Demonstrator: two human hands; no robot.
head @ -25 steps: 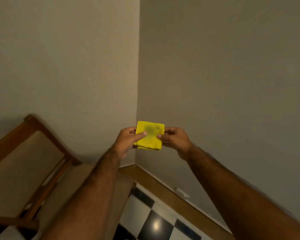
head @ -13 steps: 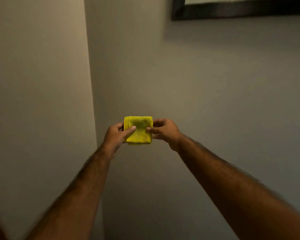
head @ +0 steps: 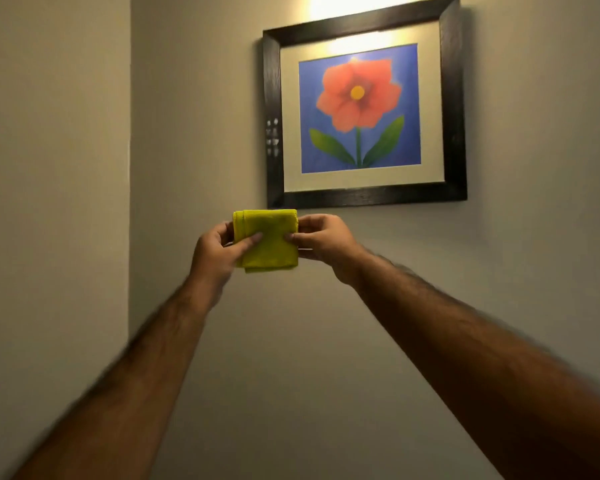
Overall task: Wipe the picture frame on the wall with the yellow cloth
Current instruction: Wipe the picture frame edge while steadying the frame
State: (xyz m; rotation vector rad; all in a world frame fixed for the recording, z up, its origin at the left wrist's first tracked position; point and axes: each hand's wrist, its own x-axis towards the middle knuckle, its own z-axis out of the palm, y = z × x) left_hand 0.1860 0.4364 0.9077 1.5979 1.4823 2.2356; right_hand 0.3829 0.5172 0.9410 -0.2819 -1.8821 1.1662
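Two bare forearms reach forward from the near edge toward a plain wall. Between the hands is a yellow cloth (head: 269, 240), folded into a thick square. The left hand (head: 215, 252) pinches the cloth's left edge, thumb across the front and fingers curled behind. The right hand (head: 323, 242) pinches the right edge the same way — both are closed on it.

Above and to the right hangs the picture frame (head: 364, 195), dark wood with a pale mount, holding a painting of a red flower (head: 358, 95) with green leaves on blue. The cloth's top edge sits just below the frame's lower left corner, apart from it. Bright light (head: 355, 6) glows above the frame. A wall corner (head: 130, 168) runs down the left.
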